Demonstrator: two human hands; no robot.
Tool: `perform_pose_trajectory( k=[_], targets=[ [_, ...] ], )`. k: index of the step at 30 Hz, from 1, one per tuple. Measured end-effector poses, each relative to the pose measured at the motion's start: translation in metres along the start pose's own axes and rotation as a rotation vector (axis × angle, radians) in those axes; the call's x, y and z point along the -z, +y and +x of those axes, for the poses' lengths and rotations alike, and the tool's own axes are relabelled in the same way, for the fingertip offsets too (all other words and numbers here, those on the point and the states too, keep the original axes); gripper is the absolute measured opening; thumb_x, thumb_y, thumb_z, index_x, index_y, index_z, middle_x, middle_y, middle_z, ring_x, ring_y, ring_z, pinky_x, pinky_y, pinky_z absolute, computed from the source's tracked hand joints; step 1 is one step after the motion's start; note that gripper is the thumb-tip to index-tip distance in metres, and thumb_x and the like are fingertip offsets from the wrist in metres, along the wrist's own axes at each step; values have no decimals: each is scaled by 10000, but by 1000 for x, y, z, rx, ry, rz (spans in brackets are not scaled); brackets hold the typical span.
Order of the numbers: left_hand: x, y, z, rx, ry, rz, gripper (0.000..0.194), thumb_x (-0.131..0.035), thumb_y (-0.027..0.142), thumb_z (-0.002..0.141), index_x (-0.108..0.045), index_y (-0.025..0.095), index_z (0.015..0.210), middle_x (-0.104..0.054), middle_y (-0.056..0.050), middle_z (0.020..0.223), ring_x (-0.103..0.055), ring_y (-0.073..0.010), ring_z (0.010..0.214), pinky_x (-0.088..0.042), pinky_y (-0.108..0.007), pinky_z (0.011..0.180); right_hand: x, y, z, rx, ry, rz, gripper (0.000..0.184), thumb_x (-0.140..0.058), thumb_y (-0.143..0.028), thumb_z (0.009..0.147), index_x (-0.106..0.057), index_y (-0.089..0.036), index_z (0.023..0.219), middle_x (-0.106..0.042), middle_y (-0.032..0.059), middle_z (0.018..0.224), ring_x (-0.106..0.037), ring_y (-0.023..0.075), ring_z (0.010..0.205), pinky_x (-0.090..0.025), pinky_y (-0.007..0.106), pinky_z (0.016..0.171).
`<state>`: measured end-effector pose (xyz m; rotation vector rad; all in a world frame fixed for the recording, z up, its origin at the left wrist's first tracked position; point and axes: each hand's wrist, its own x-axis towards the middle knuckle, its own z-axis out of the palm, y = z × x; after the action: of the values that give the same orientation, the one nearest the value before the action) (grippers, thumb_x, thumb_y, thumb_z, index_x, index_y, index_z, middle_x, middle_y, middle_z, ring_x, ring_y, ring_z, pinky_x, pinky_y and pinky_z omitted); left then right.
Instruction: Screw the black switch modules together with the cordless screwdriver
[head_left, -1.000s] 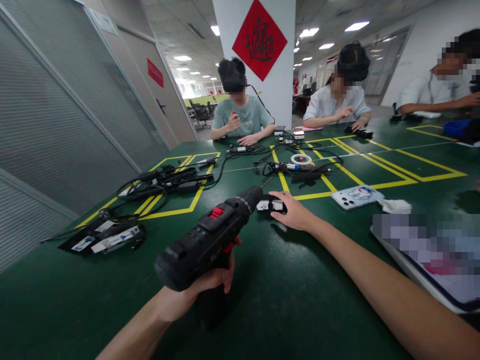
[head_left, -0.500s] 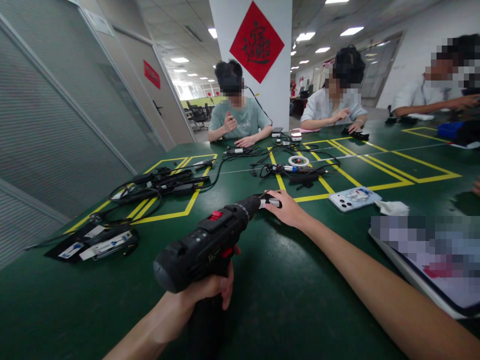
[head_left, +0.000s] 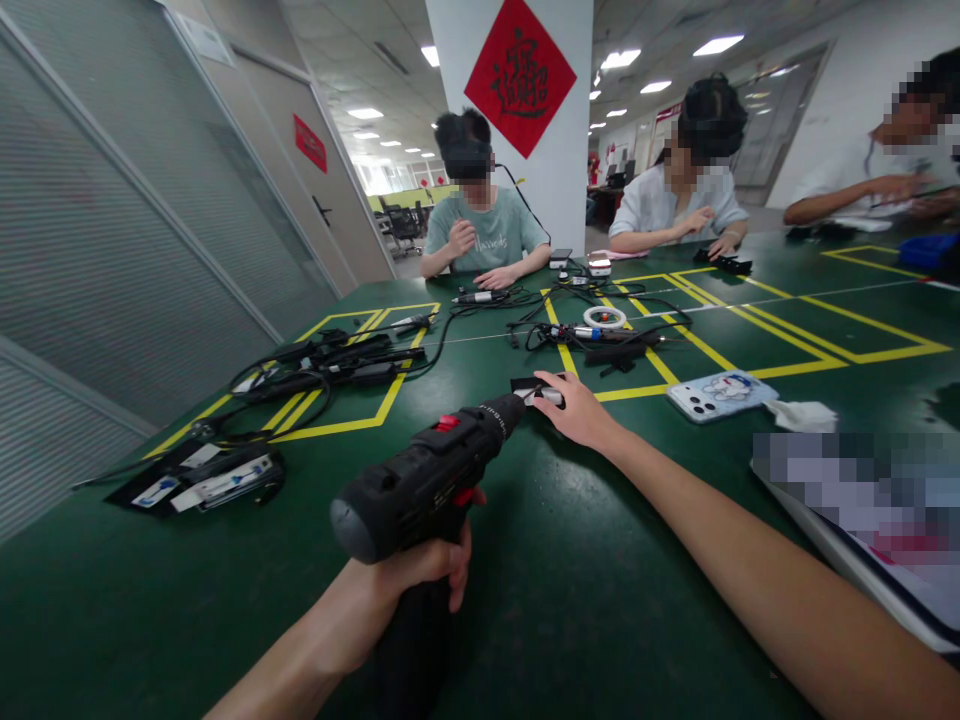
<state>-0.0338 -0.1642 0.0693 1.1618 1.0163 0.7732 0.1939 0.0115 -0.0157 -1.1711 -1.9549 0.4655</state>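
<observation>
"Clenched around the handle of the black drill (head_left: 420,475), my left hand (head_left: 431,563) points it forward. My right hand (head_left: 583,412) pinches a small black-and-silver piece (head_left: 546,396) between thumb and fingers."

"Where's that piece, exactly?"

"Right at the drill's nose, on or just above the green table (head_left: 562,560); I can't tell which from my feed. Nor can I see whether the bit touches it."

"And around it?"

"Cables and black tools (head_left: 622,353) lie beyond; a phone (head_left: 721,395) rests to the right, next to a crumpled tissue (head_left: 804,415)."
</observation>
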Motion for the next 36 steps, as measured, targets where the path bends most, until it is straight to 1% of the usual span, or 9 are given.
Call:
perform_pose_trajectory(
  k=[4,7,11,16,21,27,30,32,36],
  targets=[
    [1,0,0,25,29,24,462,-539,229,745,-397,157,1179,-547,13,648,-522,-164,546,-417,-327,570,0,1,0,0,2,-3,465,-519,-390,854,-490,-226,1288,-504,104,1149,-542,207,1017,-387,384,962],
    [2,0,0,28,11,42,468,-527,232,758,-377,165,1195,-540,16,648,-527,-171,549,-414,-329,567,1,1,1,0,-6,7,467,-518,-401,854,-489,-226,1286,-504,104,1149,-543,206,1012,-385,382,960],
    [0,1,0,-6,-17,64,486,-537,234,754,-358,179,1202,-531,22,656,-538,-177,551,-419,-329,558,1,1,0,-10,-8,17,468,-512,-407,856,-485,-227,1287,-495,102,1159,-542,200,1015,-385,373,957],
    [-3,4,-1,38,29,84,508,-548,221,744,-348,163,1207,-541,21,655,-533,-173,549,-418,-327,558,-1,2,1,4,-3,11,468,-521,-395,854,-485,-216,1285,-496,100,1145,-537,196,1019,-378,363,967],
    [-3,4,0,48,39,54,480,-523,210,745,-363,151,1193,-535,22,636,-524,-165,539,-411,-325,558,-3,5,1,14,-3,12,472,-520,-390,859,-477,-212,1294,-495,102,1145,-536,193,1014,-379,351,969],
    [-4,3,0,12,25,83,495,-519,222,742,-362,140,1204,-531,21,625,-529,-172,528,-416,-329,541,-2,6,3,-18,-29,17,494,-501,-415,867,-455,-219,1319,-474,109,1185,-524,197,1040,-369,354,978],
    [-4,4,-1,25,30,108,537,-530,206,723,-351,146,1225,-545,21,626,-533,-175,528,-420,-329,541,-2,5,4,-32,-37,13,500,-497,-422,868,-447,-228,1325,-469,104,1187,-519,199,1051,-363,355,982],
    [-4,5,0,33,34,108,534,-537,208,723,-365,150,1226,-549,18,638,-530,-171,536,-424,-332,555,-3,4,4,-41,-40,9,502,-493,-425,869,-443,-230,1328,-462,106,1196,-511,205,1067,-357,360,987],
    [-2,3,0,34,23,131,464,-528,241,749,-440,147,1195,-536,10,662,-522,-168,556,-417,-334,587,-1,3,3,-52,-49,8,508,-472,-435,877,-423,-236,1342,-449,112,1209,-500,215,1087,-352,371,990]
  ],
)
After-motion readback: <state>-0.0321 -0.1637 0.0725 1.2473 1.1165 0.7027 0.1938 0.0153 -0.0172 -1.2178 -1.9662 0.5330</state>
